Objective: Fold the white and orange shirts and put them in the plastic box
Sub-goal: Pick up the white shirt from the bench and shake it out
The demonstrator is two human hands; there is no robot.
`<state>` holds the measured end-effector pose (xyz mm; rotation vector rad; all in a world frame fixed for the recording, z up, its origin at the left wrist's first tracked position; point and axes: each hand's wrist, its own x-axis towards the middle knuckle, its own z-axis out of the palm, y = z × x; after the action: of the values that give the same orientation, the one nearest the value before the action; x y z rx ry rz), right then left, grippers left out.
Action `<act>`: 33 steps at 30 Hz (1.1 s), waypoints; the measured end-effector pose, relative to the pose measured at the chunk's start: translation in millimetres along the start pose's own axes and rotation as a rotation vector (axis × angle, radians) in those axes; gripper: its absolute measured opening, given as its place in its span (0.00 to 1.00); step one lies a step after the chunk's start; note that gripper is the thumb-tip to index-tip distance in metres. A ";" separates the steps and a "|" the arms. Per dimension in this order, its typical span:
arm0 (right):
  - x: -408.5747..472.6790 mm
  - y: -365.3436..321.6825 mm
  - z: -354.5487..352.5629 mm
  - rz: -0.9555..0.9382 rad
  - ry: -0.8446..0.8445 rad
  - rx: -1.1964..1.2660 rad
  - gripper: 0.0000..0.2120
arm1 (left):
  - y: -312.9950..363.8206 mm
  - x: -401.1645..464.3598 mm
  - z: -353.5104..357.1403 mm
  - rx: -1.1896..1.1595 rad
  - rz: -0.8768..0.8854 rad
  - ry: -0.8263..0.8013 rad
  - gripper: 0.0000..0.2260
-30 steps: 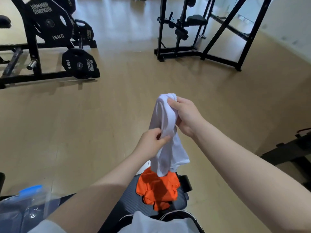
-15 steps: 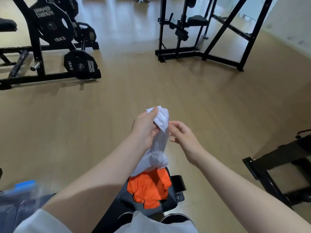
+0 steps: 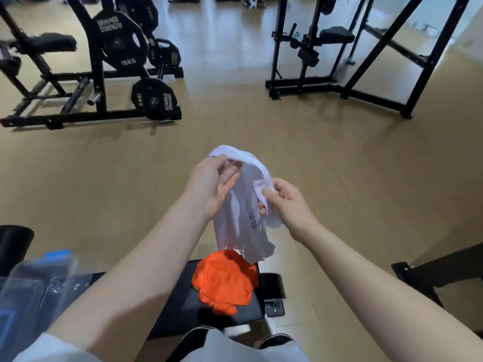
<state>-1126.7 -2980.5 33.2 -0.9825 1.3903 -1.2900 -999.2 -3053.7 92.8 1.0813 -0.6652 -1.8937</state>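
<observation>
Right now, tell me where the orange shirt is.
In the head view, the orange shirt lies crumpled on the black bench pad, low centre, just below the white shirt held in both hands.

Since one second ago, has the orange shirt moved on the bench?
No. The orange shirt lies on the same far end of the black bench; only the camera shifted.

White shirt (image 3: 243,218) bunched, hanging between both hands, held up by them, dark print visible. Orange shirt (image 3: 224,279) crumpled below hands. Clear plastic box (image 3: 34,286), blue latch, far below-left of left hand.
</observation>
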 end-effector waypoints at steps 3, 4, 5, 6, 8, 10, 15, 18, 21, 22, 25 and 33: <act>2.3 -22.5 -21.2 -0.098 -0.036 -0.204 0.08 | -18.0 -6.0 -6.6 0.310 0.070 0.046 0.07; 3.2 -29.7 -26.2 -0.117 -0.084 -0.268 0.09 | -24.3 -9.9 -6.5 0.401 0.121 0.028 0.07; 3.0 -35.8 -30.1 -0.127 -0.137 -0.323 0.10 | -30.1 -13.7 -5.4 0.504 0.186 -0.013 0.07; 2.3 -41.2 -33.3 -0.131 -0.189 -0.355 0.10 | -34.3 -18.4 -3.4 0.604 0.253 -0.078 0.06; 1.2 -51.0 -39.3 -0.146 -0.258 -0.362 0.10 | -40.4 -26.6 2.9 0.744 0.345 -0.243 0.08; 1.9 -59.6 -47.1 -0.180 -0.297 -0.352 0.09 | -43.9 -34.0 11.7 0.797 0.376 -0.337 0.07; -1.8 -69.5 -69.8 -0.119 -0.407 -0.237 0.05 | -50.1 -40.8 31.8 0.784 0.332 -0.346 0.06; -6.4 -67.1 -84.7 -0.173 -0.396 -0.152 0.05 | -52.2 -46.1 45.2 0.642 0.223 -0.380 0.07; -12.8 -64.2 -101.6 -0.210 -0.384 -0.114 0.10 | -54.8 -53.5 60.5 0.555 0.166 -0.435 0.08; -15.1 -62.0 -106.3 -0.218 -0.382 -0.123 0.12 | -56.2 -54.8 64.7 0.522 0.168 -0.439 0.08; -22.8 -53.7 -113.2 -0.251 -0.279 -0.256 0.14 | -59.8 -59.5 76.1 0.442 0.216 -0.399 0.08; -32.0 -20.5 -111.2 -0.192 0.078 -0.548 0.16 | -64.3 -84.1 78.5 -0.048 0.267 -0.404 0.05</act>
<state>-1229.6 -2927.9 54.7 -1.4730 1.7942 -1.1095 -1069.9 -2945.5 118.4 0.5462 -0.9341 -1.8928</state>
